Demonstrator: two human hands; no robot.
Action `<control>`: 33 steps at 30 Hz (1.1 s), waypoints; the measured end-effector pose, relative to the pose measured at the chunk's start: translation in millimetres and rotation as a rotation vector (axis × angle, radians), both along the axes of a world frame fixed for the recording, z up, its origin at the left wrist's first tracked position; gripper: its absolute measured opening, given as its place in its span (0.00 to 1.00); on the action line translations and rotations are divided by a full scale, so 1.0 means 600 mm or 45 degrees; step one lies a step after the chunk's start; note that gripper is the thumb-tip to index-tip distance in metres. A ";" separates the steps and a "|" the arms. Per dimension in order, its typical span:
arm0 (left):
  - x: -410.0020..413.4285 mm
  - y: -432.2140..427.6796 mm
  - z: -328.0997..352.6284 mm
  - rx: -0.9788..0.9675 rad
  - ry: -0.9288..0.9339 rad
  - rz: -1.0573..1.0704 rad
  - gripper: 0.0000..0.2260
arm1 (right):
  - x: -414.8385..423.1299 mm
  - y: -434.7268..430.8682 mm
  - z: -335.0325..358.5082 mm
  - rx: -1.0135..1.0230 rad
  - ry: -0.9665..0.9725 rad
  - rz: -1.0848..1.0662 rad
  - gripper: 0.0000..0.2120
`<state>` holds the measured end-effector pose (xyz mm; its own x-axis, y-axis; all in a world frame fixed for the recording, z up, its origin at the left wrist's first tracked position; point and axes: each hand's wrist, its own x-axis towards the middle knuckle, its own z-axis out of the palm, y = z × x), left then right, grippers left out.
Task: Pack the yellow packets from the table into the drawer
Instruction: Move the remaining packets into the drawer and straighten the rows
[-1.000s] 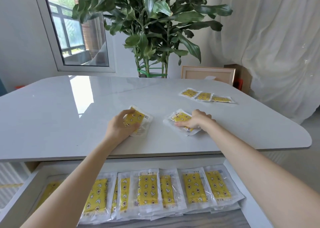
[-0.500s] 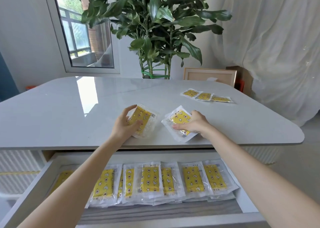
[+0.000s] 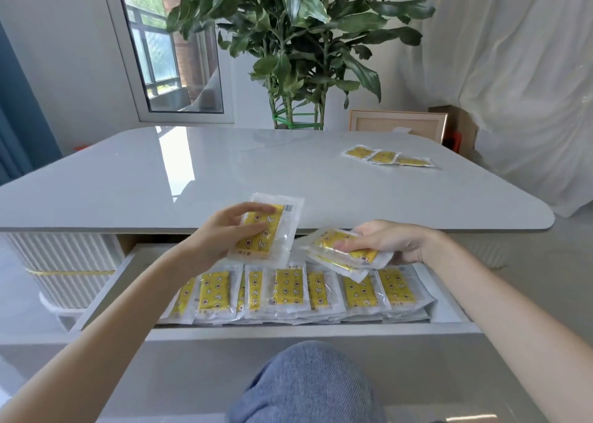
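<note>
Hands carrying load: left hand (image 3: 221,239) gripping clear-wrapped yellow packet (image 3: 266,230), right hand (image 3: 394,241) pinching small packet stack (image 3: 343,252), both hovering mid-frame over open white drawer (image 3: 308,328). Next: lowering onto packed row (image 3: 288,289).

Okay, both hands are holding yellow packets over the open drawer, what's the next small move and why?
Probably lower both hands and lay their loads on the row in the white drawer. The left hand holds one clear-wrapped yellow packet, the right hand a small stack, both already past the grey table edge.
</note>
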<state>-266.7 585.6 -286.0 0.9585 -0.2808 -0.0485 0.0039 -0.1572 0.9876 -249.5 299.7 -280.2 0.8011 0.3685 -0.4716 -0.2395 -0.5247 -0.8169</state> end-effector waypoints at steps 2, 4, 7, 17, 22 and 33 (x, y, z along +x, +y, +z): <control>-0.008 0.003 -0.004 0.029 0.119 -0.063 0.09 | -0.011 -0.001 -0.013 -0.036 0.072 0.003 0.12; -0.012 -0.002 -0.012 0.141 0.182 -0.149 0.09 | -0.016 -0.004 -0.029 -0.065 0.104 -0.070 0.12; -0.009 -0.017 -0.026 0.275 0.223 -0.236 0.11 | -0.015 -0.016 -0.058 -0.102 0.107 -0.200 0.13; 0.044 -0.077 -0.087 0.432 0.472 -0.271 0.17 | 0.021 -0.027 -0.131 -0.459 -0.124 -0.519 0.38; 0.067 -0.103 -0.106 0.469 0.524 -0.250 0.17 | 0.030 -0.017 -0.139 -0.591 -0.165 -0.449 0.25; 0.075 -0.155 -0.114 0.561 0.495 -0.236 0.18 | 0.035 -0.057 -0.129 -1.028 -0.356 -0.292 0.21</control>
